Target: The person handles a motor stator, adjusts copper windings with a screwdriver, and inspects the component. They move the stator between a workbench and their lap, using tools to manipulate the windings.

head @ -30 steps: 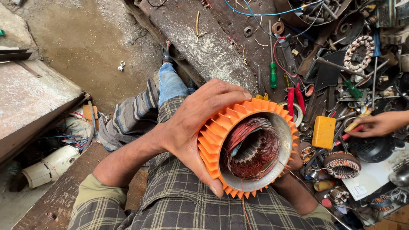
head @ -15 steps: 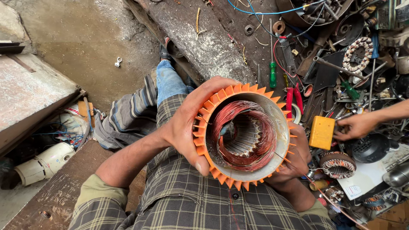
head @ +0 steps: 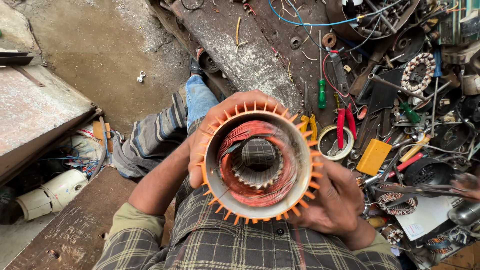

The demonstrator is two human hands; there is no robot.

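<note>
Two hands hold one orange finned motor stator [head: 257,162] above the person's lap, its open bore turned almost straight up at the camera. The left hand [head: 210,137] is wrapped over the far left rim, fingers curled across the fins; the right hand [head: 332,200] cups the near right side, fingers closed on the housing from below. A second ago only the left hand showed clearly on the casing and the bore faced more to the right; since then the piece has been swung round and lifted nearer the camera, and the right hand has come up in plain sight, so the copper windings [head: 250,192] and the slotted steel core [head: 257,175] inside now lie open to view, with the checked shirt seen through the middle. That suggests an inspection of the coils rather than any fitting work. Beyond the stator, on the cluttered floor to the right, lie red-handled pliers [head: 344,125], a green-handled screwdriver [head: 322,92], a roll of tape [head: 334,142] and a yellow box-shaped meter [head: 374,156]. At the far right edge another person's hand [head: 467,182], blurred, has shifted from near the yellow meter toward the edge of view. A pale motor body [head: 55,192] lies at the lower left.
</note>
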